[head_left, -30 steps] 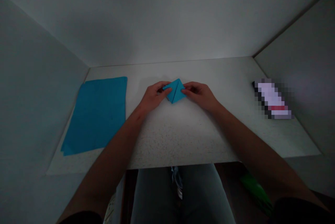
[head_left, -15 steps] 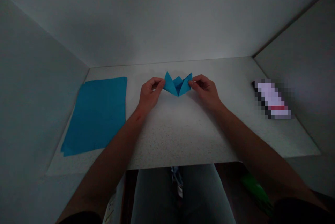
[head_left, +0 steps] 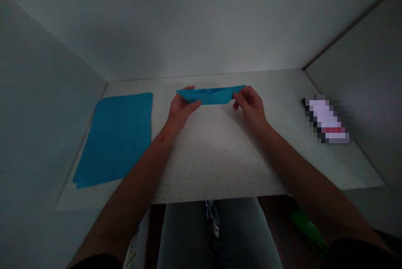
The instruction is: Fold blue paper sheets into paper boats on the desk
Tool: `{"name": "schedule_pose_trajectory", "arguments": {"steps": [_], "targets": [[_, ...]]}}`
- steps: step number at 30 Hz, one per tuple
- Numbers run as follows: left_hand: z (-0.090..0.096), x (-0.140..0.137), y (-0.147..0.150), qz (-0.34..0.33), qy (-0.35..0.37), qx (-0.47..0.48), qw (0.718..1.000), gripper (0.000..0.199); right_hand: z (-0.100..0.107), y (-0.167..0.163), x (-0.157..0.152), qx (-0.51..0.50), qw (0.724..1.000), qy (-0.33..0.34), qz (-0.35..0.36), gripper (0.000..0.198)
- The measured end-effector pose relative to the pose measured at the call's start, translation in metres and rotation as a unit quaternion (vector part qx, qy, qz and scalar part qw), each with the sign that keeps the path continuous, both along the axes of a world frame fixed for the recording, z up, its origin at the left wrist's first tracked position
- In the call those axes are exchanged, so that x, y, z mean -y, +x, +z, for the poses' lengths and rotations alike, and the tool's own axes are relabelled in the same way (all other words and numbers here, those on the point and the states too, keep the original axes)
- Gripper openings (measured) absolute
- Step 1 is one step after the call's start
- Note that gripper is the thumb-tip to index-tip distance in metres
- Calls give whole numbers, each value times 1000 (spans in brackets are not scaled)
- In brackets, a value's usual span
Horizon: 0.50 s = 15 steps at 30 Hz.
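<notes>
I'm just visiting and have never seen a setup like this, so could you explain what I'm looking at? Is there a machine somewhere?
No machine is at work here: these are a person's own two bare hands. The view comes from a camera worn on that person's head, looking forward and down, which is why both forearms reach in from the bottom.

The left hand and right hand hold a folded blue paper between them, one near each end, stretched out like a long, narrow boat shape.

On the pale tabletop, blue sheets lie stacked at the person's left. At the right is a pixelated object; I can't tell for certain what it is.
</notes>
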<state>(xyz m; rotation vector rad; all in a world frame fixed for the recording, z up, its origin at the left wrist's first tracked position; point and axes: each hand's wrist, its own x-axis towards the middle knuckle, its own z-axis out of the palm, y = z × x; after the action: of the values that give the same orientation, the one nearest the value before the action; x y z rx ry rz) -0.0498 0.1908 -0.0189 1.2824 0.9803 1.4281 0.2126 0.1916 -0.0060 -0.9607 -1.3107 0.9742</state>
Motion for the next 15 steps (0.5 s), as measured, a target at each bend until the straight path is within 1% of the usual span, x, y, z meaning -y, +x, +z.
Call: {"name": "schedule_pose_trajectory", "arguments": {"steps": [1, 2, 5, 7, 9, 11, 13, 15], "targets": [[3, 3, 2, -12, -9, -11, 1000, 64, 1, -1, 2, 3, 1000, -5, 9, 49], [5, 6, 5, -21, -20, -19, 999, 61, 2, -3, 4, 5, 1000, -11, 21, 50], [9, 14, 13, -39, -48, -18, 998, 47, 4, -9, 10, 19, 996, -47, 70, 54], [9, 16, 17, -52, -63, -13, 997, 48, 3, -12, 14, 42, 992, -73, 94, 54], [7, 16, 19, -59, -72, -9, 996, 53, 2, -14, 17, 69, 989, -94, 94, 61], [5, 13, 18, -51, -79, -3, 996, 58, 0, -13, 18, 91, 987, -105, 75, 69], [3, 8, 14, -28, -81, 5, 996, 63, -3, -12, 18, 107, 986, -111, 63, 71], [1, 2, 7, 3, -73, 8, 997, 62, -7, -10, 15, 108, 985, -119, 62, 74]]}}
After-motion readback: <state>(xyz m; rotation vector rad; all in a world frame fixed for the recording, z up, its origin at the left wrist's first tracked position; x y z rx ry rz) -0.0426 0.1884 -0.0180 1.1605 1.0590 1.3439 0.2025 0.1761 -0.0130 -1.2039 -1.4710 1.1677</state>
